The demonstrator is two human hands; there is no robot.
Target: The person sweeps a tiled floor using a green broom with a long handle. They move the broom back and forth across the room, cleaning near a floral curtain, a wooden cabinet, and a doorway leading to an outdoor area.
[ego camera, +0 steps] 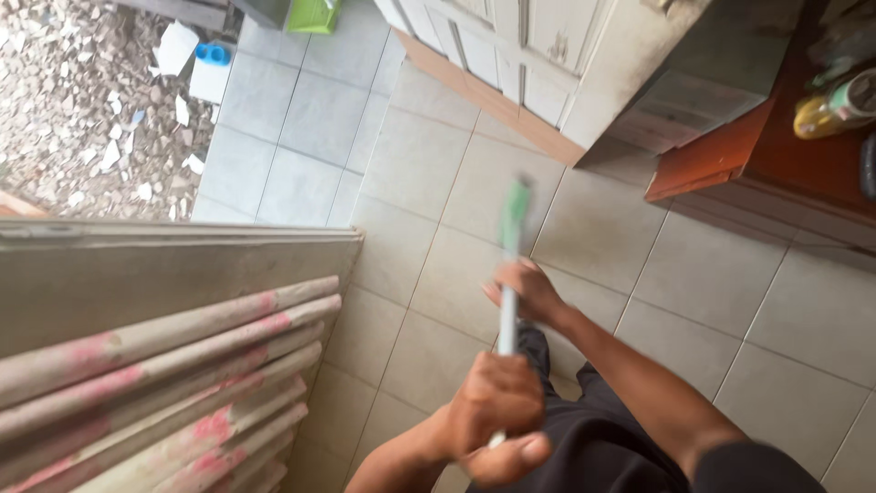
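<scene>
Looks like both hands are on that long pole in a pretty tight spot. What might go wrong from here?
1. The pole is blurred, so it seems to be moving; its green end points toward the white door and might knock it.
2. The stacked boards stand close on the left; a wide swing could catch them.
3. The left hand and right hand grip close together low on the pole, which may make it harder to control.

Both hands grip a blurred white pole [507,315] with a green end, perhaps a broom handle: left hand [493,402] low, right hand [529,292] higher, above the tiled floor [730,301].
</scene>
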